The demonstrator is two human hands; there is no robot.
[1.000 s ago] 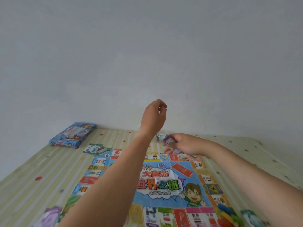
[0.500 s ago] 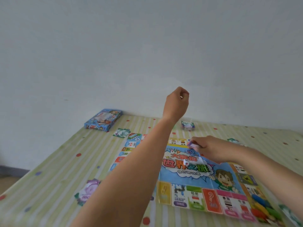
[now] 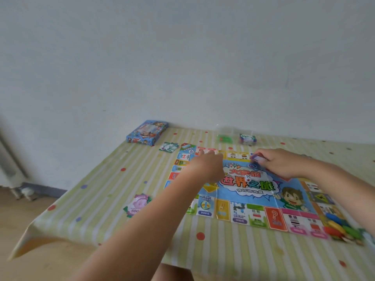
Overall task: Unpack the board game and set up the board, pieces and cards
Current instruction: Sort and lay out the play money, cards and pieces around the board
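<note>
Striped table (image 3: 121, 199); right-hand grip (image 3: 284, 164) pinches, seemingly, cards (image 3: 258, 158).

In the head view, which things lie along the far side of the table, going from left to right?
blue game box → green-and-white paper note → small green object, blurred → small pack of cards

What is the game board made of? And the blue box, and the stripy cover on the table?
The game board looks like thin printed paper or card: fold creases cross it. The blue box seems printed cardboard, with straight edges and corners. The striped table cover is probably plastic sheet, draping over the edge with a slight sheen.
</note>
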